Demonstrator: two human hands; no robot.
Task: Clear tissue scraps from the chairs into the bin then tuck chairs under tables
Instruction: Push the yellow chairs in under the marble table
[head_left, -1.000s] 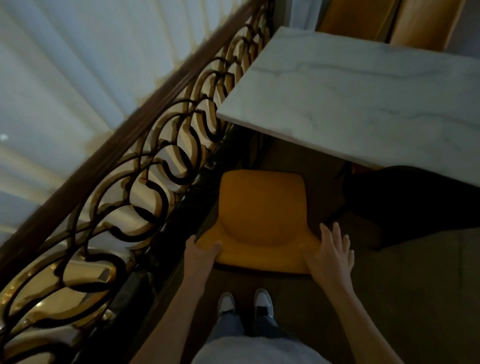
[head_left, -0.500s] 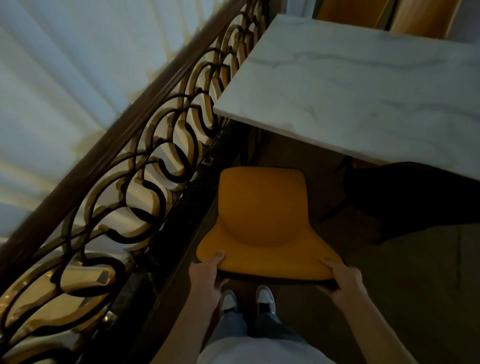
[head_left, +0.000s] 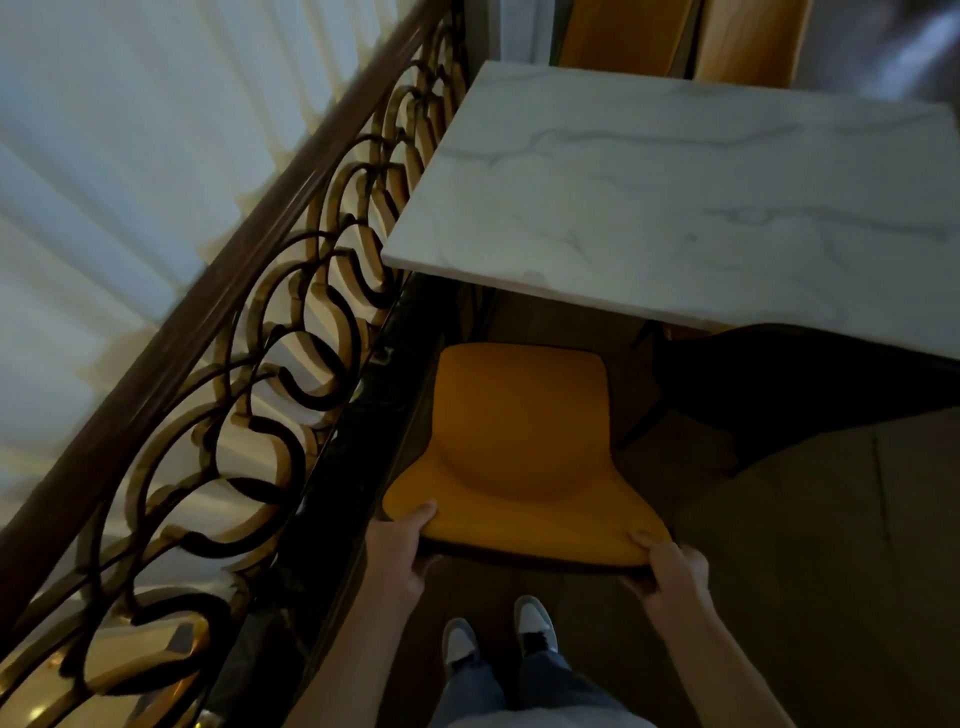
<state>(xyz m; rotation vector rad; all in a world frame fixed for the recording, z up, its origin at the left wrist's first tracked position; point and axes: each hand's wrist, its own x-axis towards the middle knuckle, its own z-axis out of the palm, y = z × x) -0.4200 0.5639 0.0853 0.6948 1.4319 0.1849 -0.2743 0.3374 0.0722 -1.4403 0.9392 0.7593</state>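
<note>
An orange chair (head_left: 519, 447) stands in front of me, its seat just short of the near edge of a white marble table (head_left: 675, 192). My left hand (head_left: 400, 551) grips the left end of the chair's backrest, thumb on top. My right hand (head_left: 667, 571) grips the right end the same way. The seat is bare; I see no tissue scraps on it. My two shoes (head_left: 498, 634) stand right behind the chair.
An ornate gold and dark railing (head_left: 249, 374) with a wooden handrail runs close along the chair's left side. A dark chair (head_left: 805, 395) sits partly under the table to the right. Two more orange chair backs (head_left: 675, 36) stand beyond the table. Brown floor (head_left: 831, 571) lies at the right.
My right hand dropped from hovering open to gripping the backrest's right end. My left hand closed on the left end. The chair's position by the table edge looks much the same.
</note>
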